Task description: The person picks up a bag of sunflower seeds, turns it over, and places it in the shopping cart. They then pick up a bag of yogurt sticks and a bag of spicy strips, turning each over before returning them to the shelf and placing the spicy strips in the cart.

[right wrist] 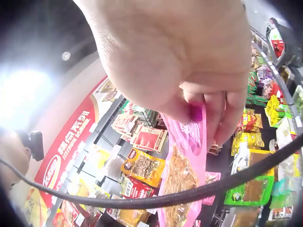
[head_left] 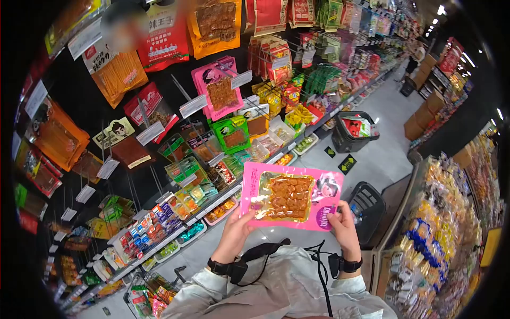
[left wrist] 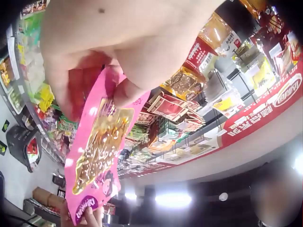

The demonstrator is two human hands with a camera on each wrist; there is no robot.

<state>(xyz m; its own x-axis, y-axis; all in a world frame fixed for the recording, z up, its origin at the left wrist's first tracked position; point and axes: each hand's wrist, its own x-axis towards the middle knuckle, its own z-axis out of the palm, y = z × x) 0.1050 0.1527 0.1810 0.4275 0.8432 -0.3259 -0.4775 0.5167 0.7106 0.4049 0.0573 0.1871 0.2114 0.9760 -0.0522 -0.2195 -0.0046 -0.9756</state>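
Observation:
A pink snack packet [head_left: 289, 196] with a clear window showing brown pieces is held up in front of the body in the head view. The left hand [head_left: 235, 234] pinches its lower left corner, and the right hand [head_left: 344, 226] grips the lower right corner. From the left wrist, the packet [left wrist: 102, 146] hangs between thumb and fingers of the left hand [left wrist: 118, 61]. In the right wrist view the right hand [right wrist: 189, 61] pinches the packet's end [right wrist: 182, 170], thumb on one face and fingers behind.
Shelves with hanging packets [head_left: 220, 90] fill the left, pink ones among them. A dark basket [head_left: 355, 133] with red goods stands on the floor, another basket [head_left: 366, 204] nearer the right hand. A bin of wrapped snacks [head_left: 430, 228] is at right, a filled basket [head_left: 151, 295] lower left.

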